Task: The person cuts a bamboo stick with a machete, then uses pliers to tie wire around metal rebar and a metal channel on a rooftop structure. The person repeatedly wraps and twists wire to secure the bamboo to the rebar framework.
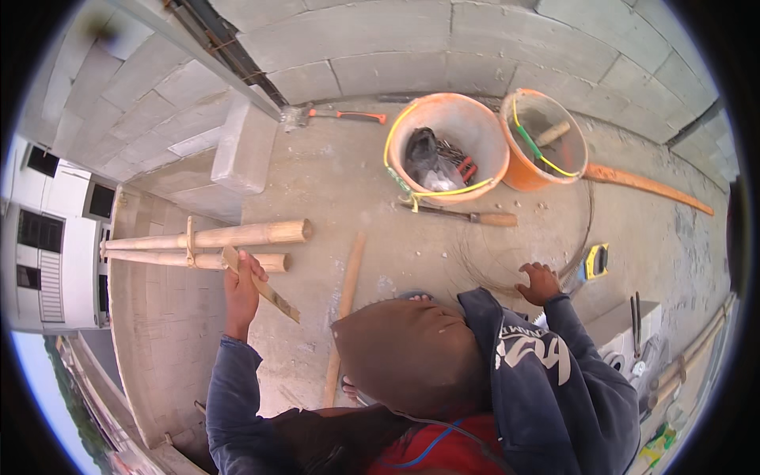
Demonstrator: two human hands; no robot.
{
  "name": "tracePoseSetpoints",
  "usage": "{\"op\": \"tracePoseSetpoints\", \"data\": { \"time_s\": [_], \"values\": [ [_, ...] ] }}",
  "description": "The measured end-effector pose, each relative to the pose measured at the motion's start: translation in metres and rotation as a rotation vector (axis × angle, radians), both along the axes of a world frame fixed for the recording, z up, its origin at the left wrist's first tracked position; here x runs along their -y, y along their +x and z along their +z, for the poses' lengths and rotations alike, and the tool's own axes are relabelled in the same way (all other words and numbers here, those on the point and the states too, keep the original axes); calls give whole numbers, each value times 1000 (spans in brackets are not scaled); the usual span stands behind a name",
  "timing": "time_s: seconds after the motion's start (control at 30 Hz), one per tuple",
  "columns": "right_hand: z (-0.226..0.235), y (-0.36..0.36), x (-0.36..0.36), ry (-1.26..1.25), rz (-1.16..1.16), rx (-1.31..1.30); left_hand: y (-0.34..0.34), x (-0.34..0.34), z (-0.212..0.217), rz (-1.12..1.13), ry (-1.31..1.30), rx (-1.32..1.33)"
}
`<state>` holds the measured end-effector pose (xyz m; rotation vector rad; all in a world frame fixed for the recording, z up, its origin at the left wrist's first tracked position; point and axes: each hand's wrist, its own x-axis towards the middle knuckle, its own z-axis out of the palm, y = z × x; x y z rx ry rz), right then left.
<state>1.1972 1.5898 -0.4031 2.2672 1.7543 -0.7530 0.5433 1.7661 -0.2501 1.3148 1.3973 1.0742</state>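
Observation:
My left hand is closed around a flat wooden strip, which slants down to the right. Just beyond that hand lie the ends of two bamboo poles, joined by a short crosspiece. On the right, my right hand reaches low over the floor with its fingers bent and apart, and nothing shows in them. Beside it curves a bundle of thin wire. A saw's yellow and black handle is a little farther right; the sleeve hides part of its blade.
Two orange buckets stand ahead, the left holding a plastic bag and red-handled pliers. A hammer, a wooden-handled tool and a long stick lie about. Pincers rest on a block at right. Block walls enclose the floor.

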Motion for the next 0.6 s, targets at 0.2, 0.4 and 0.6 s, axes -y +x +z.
{"op": "tracePoseSetpoints", "data": {
  "time_s": [0.2, 0.4, 0.6],
  "values": [
    [-67, -7, -8, -108, 225, -110, -57, -111, 144, 319, 254, -75],
    [-19, -39, -46, 131, 331, -529, -28, -117, 93, 227, -2, 105],
    [4, -90, -106, -40, 410, -1337, 45, -67, -15, -65, -419, 147]
  ]
}}
